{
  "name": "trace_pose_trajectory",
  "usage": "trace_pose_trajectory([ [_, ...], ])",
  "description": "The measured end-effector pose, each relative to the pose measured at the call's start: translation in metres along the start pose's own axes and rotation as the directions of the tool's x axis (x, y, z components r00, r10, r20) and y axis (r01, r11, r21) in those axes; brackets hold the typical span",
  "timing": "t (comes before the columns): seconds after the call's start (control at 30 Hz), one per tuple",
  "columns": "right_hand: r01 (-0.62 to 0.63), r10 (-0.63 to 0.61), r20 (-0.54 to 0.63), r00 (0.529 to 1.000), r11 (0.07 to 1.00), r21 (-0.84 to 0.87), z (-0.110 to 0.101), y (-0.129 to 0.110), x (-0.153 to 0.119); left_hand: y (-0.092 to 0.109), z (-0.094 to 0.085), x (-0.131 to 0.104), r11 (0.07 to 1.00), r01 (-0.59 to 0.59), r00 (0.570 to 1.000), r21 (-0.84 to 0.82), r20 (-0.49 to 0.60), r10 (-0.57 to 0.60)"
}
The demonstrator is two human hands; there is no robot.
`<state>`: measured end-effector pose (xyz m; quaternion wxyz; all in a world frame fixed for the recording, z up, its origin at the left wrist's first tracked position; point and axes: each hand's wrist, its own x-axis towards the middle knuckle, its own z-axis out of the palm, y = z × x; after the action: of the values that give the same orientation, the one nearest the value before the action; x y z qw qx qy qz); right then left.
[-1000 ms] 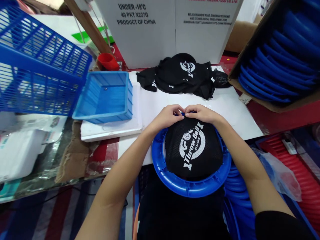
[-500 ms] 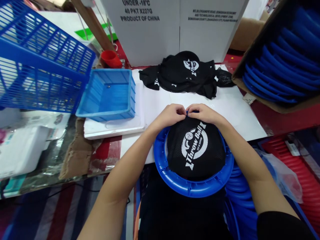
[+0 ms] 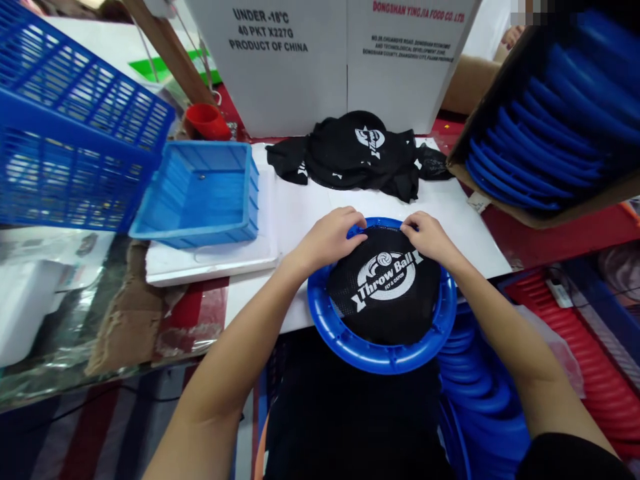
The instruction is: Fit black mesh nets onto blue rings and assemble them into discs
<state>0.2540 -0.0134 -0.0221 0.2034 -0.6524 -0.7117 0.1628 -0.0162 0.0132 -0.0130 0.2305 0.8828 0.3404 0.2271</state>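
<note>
A blue plastic ring [image 3: 395, 360] is tilted at the table's front edge, above my lap. Inside it lies a round black mesh fabric [image 3: 415, 313] with a white "Throw Ball" print. My left hand [image 3: 336, 237] grips the far left of the ring, its thumb on the mesh edge and its fingers curled over the rim. At the far right of the rim, my right hand [image 3: 427, 237] pinches the edge of the mesh between thumb and fingers. Between the hands a stretch of bare blue rim shows. Further back, more black printed fabric pieces [image 3: 360, 153] lie in a heap.
A light blue bin [image 3: 195, 227] stands on a white foam slab [image 3: 210, 263] at left, beside a tilted blue basket [image 3: 85, 133]. Behind are a red cup [image 3: 209, 121] and a white carton [image 3: 295, 87]. Blue rings [image 3: 535, 147] fill a box at right; more blue rings [image 3: 480, 380] are stacked below.
My hands have moved apart along the far rim, the right one to the right and the left one slightly left. The ring and its print have turned clockwise.
</note>
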Motion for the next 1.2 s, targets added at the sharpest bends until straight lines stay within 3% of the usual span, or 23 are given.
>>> trace_pose_trajectory([
  [0.1, -0.021, 0.026, 0.041, 0.999, 0.993, -0.118, -0.012, 0.008, -0.019, 0.007, 0.004, -0.002, 0.998, 0.011, 0.996, 0.062, 0.088, -0.017],
  [0.17, -0.027, 0.054, 0.114, 0.992, 0.974, -0.224, -0.019, 0.004, -0.038, 0.014, 0.006, -0.005, 0.989, 0.037, 0.995, 0.140, 0.082, -0.049],
  [0.27, -0.017, 0.110, 0.202, 0.973, 0.910, -0.415, -0.025, -0.014, -0.072, 0.024, 0.007, -0.009, 0.966, 0.055, 0.996, 0.253, 0.057, -0.072],
  [0.4, -0.070, 0.179, 0.133, 0.975, 0.813, -0.577, -0.027, -0.046, -0.099, 0.032, 0.008, -0.011, 0.949, 0.040, 0.992, 0.313, 0.100, -0.075],
  [0.47, -0.011, 0.087, 0.120, 0.989, 0.851, -0.526, -0.027, -0.054, -0.092, 0.033, 0.007, -0.011, 0.946, 0.017, 0.992, 0.323, 0.116, -0.057],
  [0.53, 0.180, -0.118, 0.180, 0.976, 0.909, -0.376, -0.025, -0.054, -0.075, 0.032, 0.004, -0.011, 0.945, -0.015, 0.992, 0.326, 0.121, -0.026],
  [0.6, 0.380, -0.328, 0.254, 0.910, 0.905, -0.192, -0.017, -0.049, -0.054, 0.030, 0.000, -0.011, 0.946, -0.031, 0.993, 0.324, 0.120, -0.008],
  [0.67, 0.468, -0.432, 0.294, 0.853, 0.881, -0.065, -0.005, -0.041, -0.036, 0.027, -0.003, -0.012, 0.948, -0.029, 0.992, 0.318, 0.125, -0.012],
  [0.83, 0.466, -0.455, 0.296, 0.840, 0.884, 0.038, 0.016, -0.028, -0.022, 0.022, -0.006, -0.013, 0.951, -0.108, 0.973, 0.290, 0.229, 0.041],
  [1.07, 0.360, -0.383, 0.222, 0.897, 0.923, 0.137, 0.005, -0.019, -0.030, 0.014, -0.007, -0.014, 0.969, -0.073, 0.971, 0.237, 0.238, 0.015],
  [1.2, 0.285, -0.318, 0.198, 0.927, 0.941, 0.181, 0.002, -0.014, -0.032, 0.009, -0.007, -0.012, 0.994, 0.012, 0.952, 0.105, 0.302, -0.044],
])
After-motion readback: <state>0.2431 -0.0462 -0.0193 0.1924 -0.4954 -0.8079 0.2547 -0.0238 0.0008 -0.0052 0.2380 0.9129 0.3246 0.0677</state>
